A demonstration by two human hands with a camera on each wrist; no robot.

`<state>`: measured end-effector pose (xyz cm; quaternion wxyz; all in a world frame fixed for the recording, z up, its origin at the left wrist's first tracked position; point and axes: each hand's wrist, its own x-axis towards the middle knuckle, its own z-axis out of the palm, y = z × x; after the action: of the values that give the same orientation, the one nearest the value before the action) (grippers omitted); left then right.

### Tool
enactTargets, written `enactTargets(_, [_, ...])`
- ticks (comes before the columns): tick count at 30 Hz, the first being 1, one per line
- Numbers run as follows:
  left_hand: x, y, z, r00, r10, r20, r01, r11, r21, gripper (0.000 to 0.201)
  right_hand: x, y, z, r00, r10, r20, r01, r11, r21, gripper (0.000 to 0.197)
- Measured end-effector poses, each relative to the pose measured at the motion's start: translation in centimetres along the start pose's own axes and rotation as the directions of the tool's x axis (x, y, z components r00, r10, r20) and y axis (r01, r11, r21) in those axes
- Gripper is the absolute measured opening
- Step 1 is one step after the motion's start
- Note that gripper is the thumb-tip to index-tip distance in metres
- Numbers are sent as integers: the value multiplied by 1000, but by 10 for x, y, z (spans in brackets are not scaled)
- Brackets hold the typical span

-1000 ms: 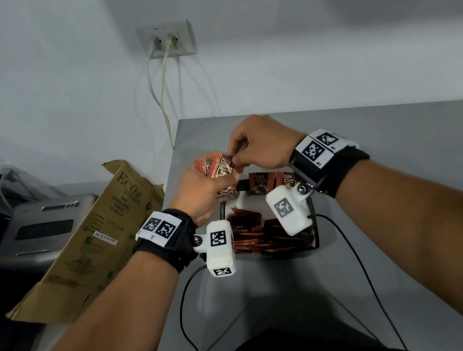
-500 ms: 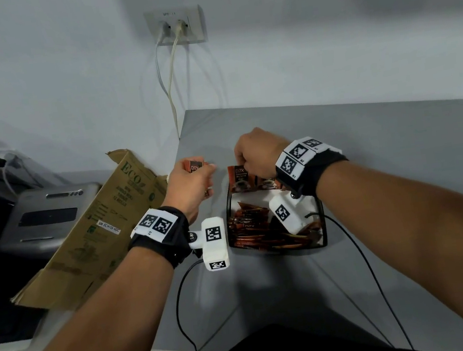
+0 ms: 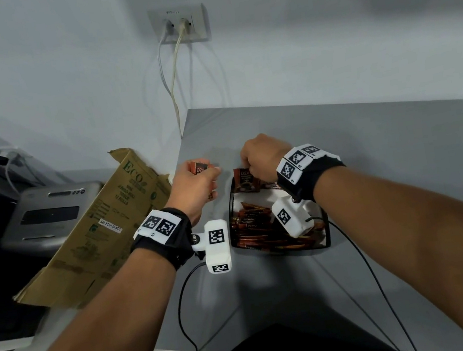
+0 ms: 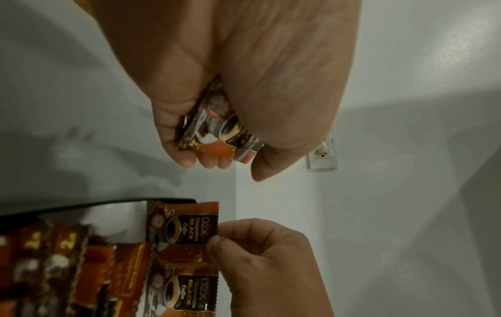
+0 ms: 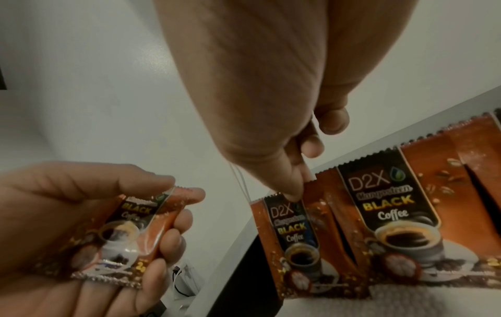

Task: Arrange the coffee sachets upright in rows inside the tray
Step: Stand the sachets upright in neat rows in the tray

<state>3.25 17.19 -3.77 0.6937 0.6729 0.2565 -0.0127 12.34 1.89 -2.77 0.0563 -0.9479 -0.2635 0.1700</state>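
From the head view, the person stands at a grey table (image 3: pixel 370 155) with a black tray (image 3: pixel 230 205) in front. The right hand (image 3: pixel 263 156) is at the far end of the tray and pinches the top edge of an upright coffee sachet (image 3: pixel 245 179), which stands against the far wall of the tray with its print facing the person. The left hand (image 3: pixel 196 186) is just beside the tray, on its left, with fingers curled around a spare sachet (image 3: pixel 200 167). Nearer in the tray lies a loose pile of sachets (image 3: pixel 258 225), flat and pointing many ways. A cardboard box (image 3: pixel 89 234) leans at the left, and a wall socket (image 3: pixel 179 25) is above.

In the left wrist view, the spare sachet (image 4: pixel 216 133) is held between thumb and curled fingers, bent a little. Below, the right hand's fingertips (image 4: pixel 216 242) grip the standing sachet (image 4: pixel 184 225) at its top.

In the right wrist view, thumb and forefinger (image 5: pixel 292 188) close on the serrated top of the standing sachet (image 5: pixel 292 236); its long axis is vertical, the name at the top. A second upright sachet (image 5: pixel 393 214) stands just beside it.

I judge that the first row is being built and most of the work remains. The next move asks to let this sachet go without it tipping, then to take the spare one and stand it next in the row.
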Motion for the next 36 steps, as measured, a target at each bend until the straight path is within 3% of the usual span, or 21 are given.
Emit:
enactTargets(8, [-1, 1, 0, 997, -81, 20, 83, 989, -126, 31, -7, 7, -7, 998, 2, -58, 4, 995, 96, 20])
enactTargets(14, [-11, 17, 23, 974, 35, 226, -6, 992, -129, 40, -42, 15, -47, 985, -17, -171, 92, 894, 439, 25])
enactTargets(20, [-23, 24, 56, 943, 87, 322, -52, 992, -115, 38, -74, 34, -54, 985, 52, -162, 49, 825, 564, 10])
enactTargets(24, [-19, 19, 62, 967, 86, 240, -77, 996, -47, 28, -83, 53, -54, 973, 106, -203, -10, 905, 426, 10])
enactTargets(27, [-13, 16, 57, 986, 52, 161, -51, 999, -15, 23, -84, 70, -43, 976, 154, -152, -104, 950, 293, 15])
enactTargets(36, [-6, 8, 43, 983, -4, 182, -4, 999, 43, 33, -78, 83, 5, 982, 181, -48, -172, 973, 152, 25])
